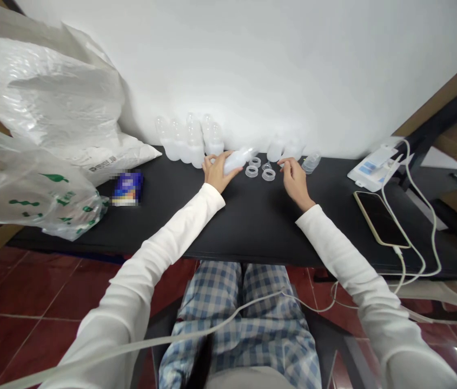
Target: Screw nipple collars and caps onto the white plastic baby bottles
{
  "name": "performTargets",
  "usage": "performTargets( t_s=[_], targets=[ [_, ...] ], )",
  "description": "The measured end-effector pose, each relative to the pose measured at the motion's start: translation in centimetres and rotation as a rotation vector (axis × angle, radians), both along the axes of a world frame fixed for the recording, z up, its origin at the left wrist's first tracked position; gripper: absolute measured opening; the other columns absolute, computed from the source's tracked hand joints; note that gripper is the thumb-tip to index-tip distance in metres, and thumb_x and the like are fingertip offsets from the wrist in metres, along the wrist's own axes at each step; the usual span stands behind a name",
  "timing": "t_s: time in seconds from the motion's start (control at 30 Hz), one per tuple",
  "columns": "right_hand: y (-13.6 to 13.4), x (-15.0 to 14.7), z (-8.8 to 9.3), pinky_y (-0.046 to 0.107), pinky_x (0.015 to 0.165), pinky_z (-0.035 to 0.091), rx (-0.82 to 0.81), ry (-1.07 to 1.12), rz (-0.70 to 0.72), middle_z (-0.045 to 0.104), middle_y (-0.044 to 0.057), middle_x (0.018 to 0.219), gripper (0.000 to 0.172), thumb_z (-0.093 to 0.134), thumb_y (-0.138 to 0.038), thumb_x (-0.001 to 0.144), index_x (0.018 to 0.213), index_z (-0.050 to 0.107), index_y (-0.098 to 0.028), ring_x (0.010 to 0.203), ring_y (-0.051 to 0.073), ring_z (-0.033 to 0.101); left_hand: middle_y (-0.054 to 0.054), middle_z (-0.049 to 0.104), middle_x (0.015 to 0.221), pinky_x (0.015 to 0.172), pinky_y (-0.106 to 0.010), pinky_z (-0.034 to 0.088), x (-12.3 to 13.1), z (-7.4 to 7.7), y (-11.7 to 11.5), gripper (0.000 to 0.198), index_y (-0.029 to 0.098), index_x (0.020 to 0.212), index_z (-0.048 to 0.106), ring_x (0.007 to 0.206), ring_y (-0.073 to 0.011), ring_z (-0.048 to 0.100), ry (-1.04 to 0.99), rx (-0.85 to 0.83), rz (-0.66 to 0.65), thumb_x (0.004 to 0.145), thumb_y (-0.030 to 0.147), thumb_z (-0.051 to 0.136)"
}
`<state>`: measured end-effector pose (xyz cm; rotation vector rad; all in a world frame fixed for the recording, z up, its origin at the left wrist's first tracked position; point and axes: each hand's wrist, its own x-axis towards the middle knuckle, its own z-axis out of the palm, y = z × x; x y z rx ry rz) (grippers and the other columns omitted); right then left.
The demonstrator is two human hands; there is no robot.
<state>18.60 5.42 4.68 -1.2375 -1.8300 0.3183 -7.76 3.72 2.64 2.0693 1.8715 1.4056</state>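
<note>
My left hand is wrapped around a translucent white baby bottle. This bottle lies tilted, its clear end toward the upper right. My right hand hovers just right of several clear collar rings, its fingers curled together; whatever they pinch, if anything, is too small to make out. A small clear piece lies among the rings. Behind my right hand stand white bottles without domed caps, partly hidden. Left of my left hand, several bottles with clear domed caps stand in a group.
Clear cups lie stacked right of my right hand. A phone on a cable and a white power strip sit at the right of the black table. Large plastic bags and a blue packet occupy the left.
</note>
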Motion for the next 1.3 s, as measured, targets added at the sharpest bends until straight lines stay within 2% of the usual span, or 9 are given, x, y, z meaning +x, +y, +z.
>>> performTargets(
  t_s=[0.07, 0.17, 0.33, 0.47, 0.67, 0.77, 0.93, 1.07, 1.3],
  targets=[
    [0.7, 1.0, -0.2, 0.042, 0.088, 0.047, 0.056, -0.29, -0.108, 0.06, 0.012, 0.098, 0.039, 0.037, -0.04, 0.104, 0.107, 0.07, -0.019, 0.094, 0.026, 0.057, -0.015, 0.067, 0.124, 0.112, -0.06, 0.04, -0.2, -0.6, 0.4, 0.055, 0.026, 0.13, 0.061, 0.125, -0.0378, 0.054, -0.15, -0.071, 0.073, 0.087, 0.059, 0.073],
    [1.1, 1.9, -0.5, 0.044, 0.088, 0.044, 0.062, -0.529, -0.205, 0.056, 0.017, 0.105, 0.035, 0.043, -0.026, 0.099, 0.114, 0.072, -0.016, 0.1, 0.03, 0.054, -0.014, 0.063, 0.121, 0.11, -0.056, 0.043, -0.5, -1.6, 1.3, 0.056, 0.025, 0.13, 0.054, 0.119, -0.0324, 0.057, -0.262, -0.096, 0.018, 0.088, 0.057, 0.073],
    [0.6, 2.0, -0.8, 0.049, 0.091, 0.039, 0.021, -0.649, -0.318, 0.053, 0.021, 0.119, 0.038, 0.045, -0.025, 0.097, 0.124, 0.07, -0.017, 0.112, 0.036, 0.049, -0.013, 0.053, 0.126, 0.098, -0.047, 0.056, -0.6, -3.1, 2.4, 0.069, 0.023, 0.132, 0.046, 0.111, -0.0256, 0.059, -0.299, -0.023, -0.142, 0.08, 0.05, 0.082],
    [0.4, 2.1, -1.1, 0.053, 0.094, 0.037, -0.038, -0.685, -0.347, 0.055, 0.024, 0.125, 0.04, 0.044, -0.025, 0.098, 0.126, 0.07, -0.017, 0.117, 0.039, 0.047, -0.01, 0.049, 0.119, 0.085, -0.041, 0.061, -0.8, -3.8, 3.0, 0.064, 0.023, 0.128, 0.048, 0.101, -0.0219, 0.062, -0.342, -0.051, -0.11, 0.079, 0.041, 0.085],
    [1.0, 2.4, -2.3, 0.058, 0.095, 0.036, 0.002, -0.686, -0.314, 0.061, 0.025, 0.118, 0.038, 0.046, -0.026, 0.096, 0.123, 0.071, -0.015, 0.115, 0.039, 0.047, -0.006, 0.052, 0.11, 0.085, -0.039, 0.061, -1.1, -4.3, 4.1, 0.048, 0.022, 0.106, 0.046, 0.097, -0.0183, 0.06, -0.355, -0.049, -0.006, 0.077, 0.03, 0.084],
    [1.5, 2.6, -2.7, 0.058, 0.096, 0.036, 0.052, -0.648, -0.308, 0.062, 0.024, 0.114, 0.036, 0.047, -0.025, 0.095, 0.118, 0.071, -0.011, 0.113, 0.038, 0.048, -0.006, 0.052, 0.107, 0.084, -0.04, 0.06, -1.2, -4.2, 4.5, 0.042, 0.023, 0.095, 0.046, 0.095, -0.0187, 0.059, -0.329, -0.042, 0.037, 0.076, 0.029, 0.083],
    [1.8, 2.7, -2.7, 0.058, 0.096, 0.037, 0.062, -0.604, -0.325, 0.063, 0.025, 0.11, 0.034, 0.044, -0.025, 0.095, 0.11, 0.07, -0.008, 0.113, 0.038, 0.049, -0.006, 0.053, 0.099, 0.099, -0.047, 0.055, -1.0, -3.6, 4.8, 0.038, 0.024, 0.08, 0.044, 0.099, -0.0226, 0.06, -0.231, -0.009, 0.06, 0.078, 0.032, 0.081],
    [1.6, 2.4, -2.0, 0.059, 0.097, 0.037, 0.039, -0.608, -0.328, 0.063, 0.025, 0.111, 0.035, 0.041, -0.024, 0.097, 0.111, 0.069, -0.008, 0.114, 0.039, 0.05, -0.008, 0.057, 0.101, 0.095, -0.048, 0.056, 0.0, -2.8, 5.1, 0.038, 0.024, 0.077, 0.045, 0.091, -0.0221, 0.062, -0.232, 0.005, 0.081, 0.079, 0.032, 0.082],
    [1.4, 2.2, -1.5, 0.058, 0.097, 0.039, 0.053, -0.577, -0.378, 0.061, 0.024, 0.114, 0.028, 0.048, -0.026, 0.093, 0.112, 0.061, -0.009, 0.112, 0.037, 0.05, -0.009, 0.064, 0.091, 0.095, -0.046, 0.053, 1.1, -1.0, 5.7, 0.015, 0.022, 0.082, 0.05, 0.092, -0.0266, 0.067, -0.111, -0.207, 0.129, 0.094, 0.024, 0.06]
  ],
)
